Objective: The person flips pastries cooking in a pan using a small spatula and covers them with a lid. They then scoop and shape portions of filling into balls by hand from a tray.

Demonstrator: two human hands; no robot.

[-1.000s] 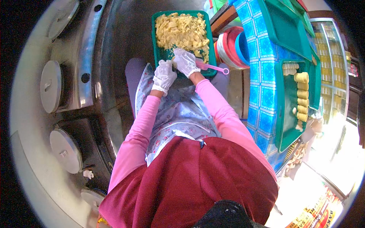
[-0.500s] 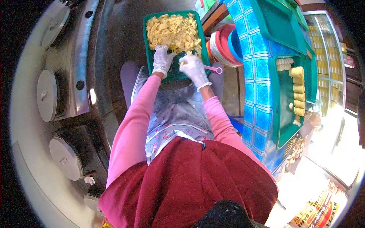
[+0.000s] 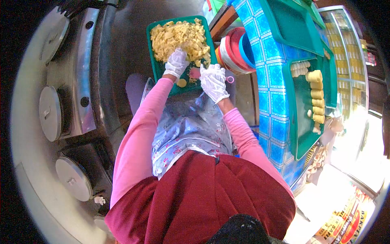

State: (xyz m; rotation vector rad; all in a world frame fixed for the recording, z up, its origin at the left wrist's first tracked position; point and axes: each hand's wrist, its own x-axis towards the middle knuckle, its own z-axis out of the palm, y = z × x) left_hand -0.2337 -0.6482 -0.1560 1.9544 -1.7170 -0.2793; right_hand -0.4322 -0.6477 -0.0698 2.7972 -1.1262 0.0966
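Left hand (image 3: 176, 64), white glove: fingertips down in the dough (image 3: 178, 36), at the near edge of the pile. Fingers partly hidden and blurred; cannot tell if spread or pinching. Right hand (image 3: 213, 81), same glove: over the scoop (image 3: 230, 79), at the tray's right near corner, fingers bent. Scoop is pink, bowl showing left of the hand, ring-ended handle poking out right past the rim. Cannot tell if the hand grips it.

Dough is yellow, crumbly, heaped in the far part of the green tray (image 3: 174, 90), by the person's knees. Yellow disc (image 3: 181, 83) lies in the near part, between the hands, touching neither.

Right side: counter (image 3: 268, 95) with blue checked cloth; long tray (image 3: 299, 118) on it holds a row of yellow rolls (image 3: 317, 94) and pale pieces (image 3: 300, 68). Red tub (image 3: 234, 40) and blue basin (image 3: 245, 49) just beside the counter. Left side: round metal lids (image 3: 49, 116).
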